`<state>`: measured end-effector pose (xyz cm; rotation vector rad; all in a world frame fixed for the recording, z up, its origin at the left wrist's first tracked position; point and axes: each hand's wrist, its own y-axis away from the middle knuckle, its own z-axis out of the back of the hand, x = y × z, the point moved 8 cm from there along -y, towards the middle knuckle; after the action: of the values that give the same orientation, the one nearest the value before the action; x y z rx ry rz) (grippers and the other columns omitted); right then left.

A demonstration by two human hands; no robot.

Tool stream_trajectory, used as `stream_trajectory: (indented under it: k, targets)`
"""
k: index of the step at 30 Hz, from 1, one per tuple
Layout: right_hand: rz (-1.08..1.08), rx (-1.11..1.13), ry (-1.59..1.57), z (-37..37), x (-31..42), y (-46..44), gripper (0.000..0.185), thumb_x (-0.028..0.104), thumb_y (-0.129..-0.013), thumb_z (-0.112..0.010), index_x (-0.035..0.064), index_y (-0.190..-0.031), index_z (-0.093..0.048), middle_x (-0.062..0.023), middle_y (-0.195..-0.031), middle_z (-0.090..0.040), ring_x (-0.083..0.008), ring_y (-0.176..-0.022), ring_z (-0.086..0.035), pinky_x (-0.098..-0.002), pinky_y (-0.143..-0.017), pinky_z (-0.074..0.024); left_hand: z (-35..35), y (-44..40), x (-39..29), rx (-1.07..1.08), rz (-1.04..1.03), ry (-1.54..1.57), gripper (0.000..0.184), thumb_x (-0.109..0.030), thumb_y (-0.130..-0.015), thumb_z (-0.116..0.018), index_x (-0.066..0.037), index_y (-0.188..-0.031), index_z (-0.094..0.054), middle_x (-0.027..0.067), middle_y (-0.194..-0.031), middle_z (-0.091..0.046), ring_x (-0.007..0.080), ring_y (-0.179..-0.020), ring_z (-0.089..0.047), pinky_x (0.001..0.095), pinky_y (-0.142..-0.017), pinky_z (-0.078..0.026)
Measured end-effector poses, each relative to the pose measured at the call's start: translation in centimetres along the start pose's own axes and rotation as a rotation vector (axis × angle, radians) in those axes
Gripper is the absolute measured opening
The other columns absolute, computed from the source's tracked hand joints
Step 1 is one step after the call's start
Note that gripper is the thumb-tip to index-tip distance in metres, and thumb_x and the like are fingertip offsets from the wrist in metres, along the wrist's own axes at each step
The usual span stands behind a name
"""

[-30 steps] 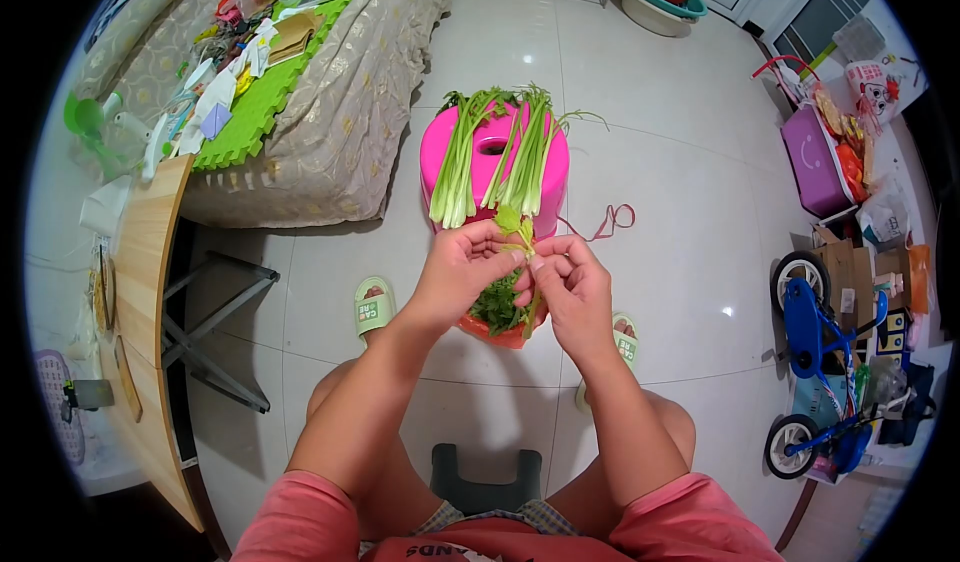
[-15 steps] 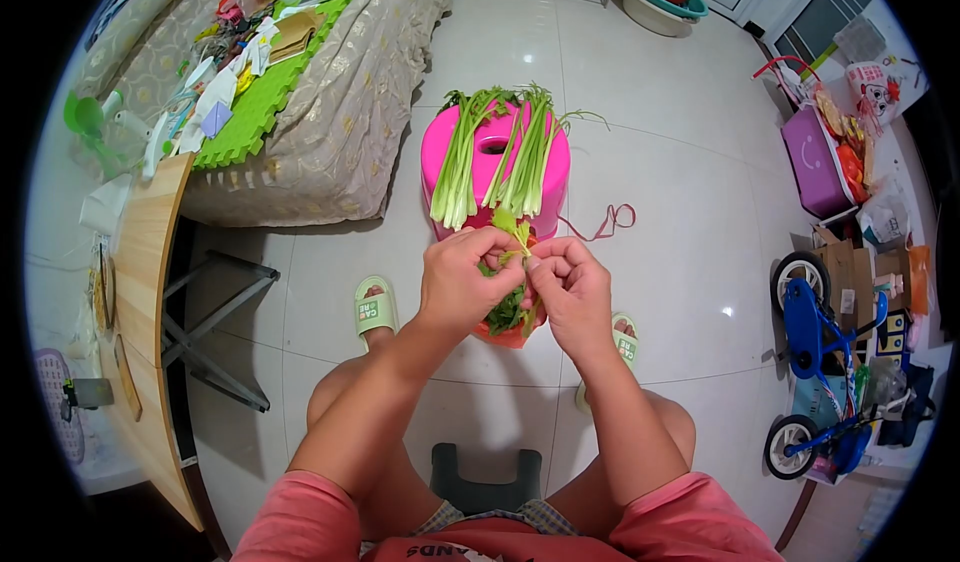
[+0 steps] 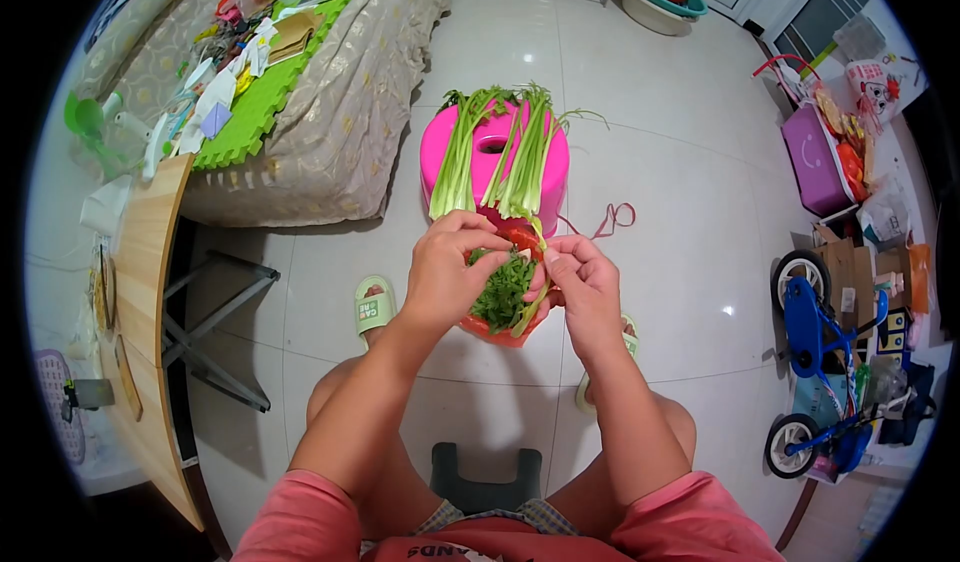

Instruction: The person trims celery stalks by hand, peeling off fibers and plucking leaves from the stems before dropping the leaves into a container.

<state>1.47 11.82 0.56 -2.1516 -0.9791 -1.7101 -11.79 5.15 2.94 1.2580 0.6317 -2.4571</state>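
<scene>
My right hand pinches a thin celery stalk between thumb and fingers. The stalk's lower part hangs down past that hand's fingers. My left hand hovers just left of it, fingers curved and apart, with nothing visible in them. Below both hands, a red plastic bag holds a heap of green celery leaves; my fingers hide some of the heap. Just beyond, two bunches of celery lie on a pink stool: a left bunch and a right bunch, pale ends toward me.
A red ribbon lies on the tiled floor right of the stool. At left stand a folding-legged table and a cloth-covered bed with clutter on a green mat. A blue balance bike and boxes line the right.
My left hand has moved slightly left and its fingers have opened away from the stalk. My right hand has shifted a little right and down, still pinching the stalk. More leaves show in the bag.
</scene>
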Motion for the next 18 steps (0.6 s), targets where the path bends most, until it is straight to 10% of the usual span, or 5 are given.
stream_trajectory:
  k: [18]
  targets:
    - [-0.047, 0.117, 0.023, -1.2, -0.5, 0.2, 0.008, 0.007, -0.090, -0.044, 0.0003, -0.094, -0.047, -0.0061, -0.065, -0.056, -0.0092, -0.051, -0.054, -0.0182, -0.040, -0.0396, -3.0, 0.5, 1.5, 0.229, 0.350, 0.739, 0.021, -0.001, -0.076, -0.067, 0.003, -0.095, -0.059, 0.0048, -0.086, -0.061, 0.0077, -0.077, -0.057, 0.0223, -0.071, -0.047]
